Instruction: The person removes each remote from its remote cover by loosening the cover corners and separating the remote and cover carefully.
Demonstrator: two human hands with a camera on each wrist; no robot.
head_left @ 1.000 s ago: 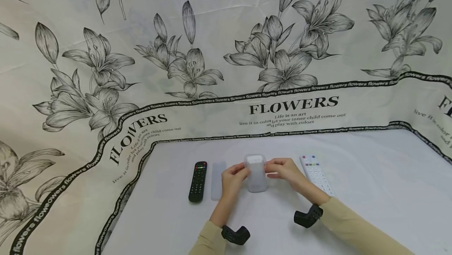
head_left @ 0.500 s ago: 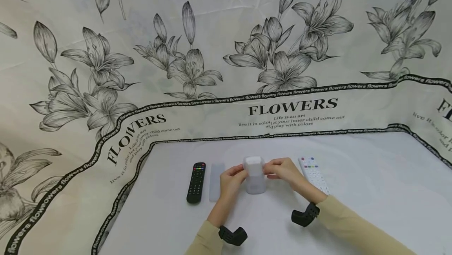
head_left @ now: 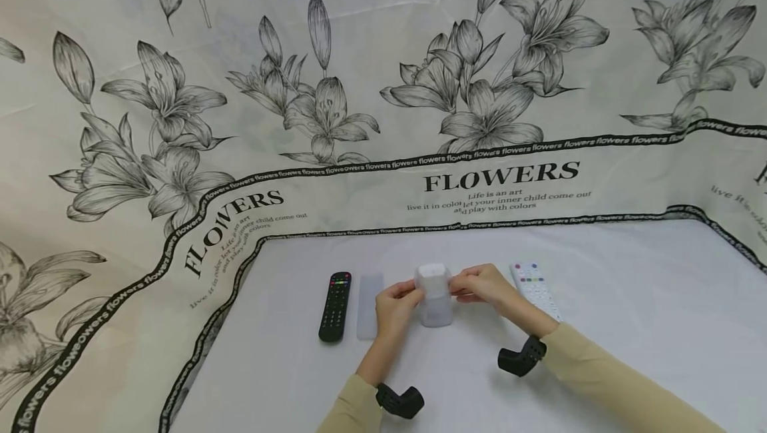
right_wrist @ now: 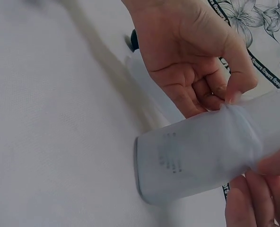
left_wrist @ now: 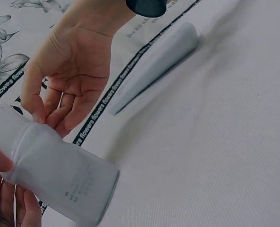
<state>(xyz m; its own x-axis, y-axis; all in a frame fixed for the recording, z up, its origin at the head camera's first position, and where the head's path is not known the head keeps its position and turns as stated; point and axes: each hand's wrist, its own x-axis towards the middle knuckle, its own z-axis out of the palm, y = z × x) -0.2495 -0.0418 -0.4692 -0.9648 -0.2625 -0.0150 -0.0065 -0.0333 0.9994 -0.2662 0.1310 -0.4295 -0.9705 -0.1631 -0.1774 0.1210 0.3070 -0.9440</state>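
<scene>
Fingertips [head_left: 415,296] of the left hand [head_left: 394,316] and right hand [head_left: 484,284] pinch opposite sides of a translucent sleeve [head_left: 436,314] between them, a white object [right_wrist: 273,113] (I can't tell what) showing past its rim [right_wrist: 256,137]. Matched, gentle tension should keep that thin rim from bunching. Farther out lie a pale strip [head_left: 368,313], black remote [head_left: 335,308] and white remote [head_left: 535,286].

Soft, diffuse lighting, dimmer and bluish in both wrist views; faint shadow [left_wrist: 126,135] beside the white remote [left_wrist: 154,68]. Dots [right_wrist: 170,153] showing on the cover [right_wrist: 206,146] are blurred. Head view: curtain lettering [head_left: 734,204] softens at right.
</scene>
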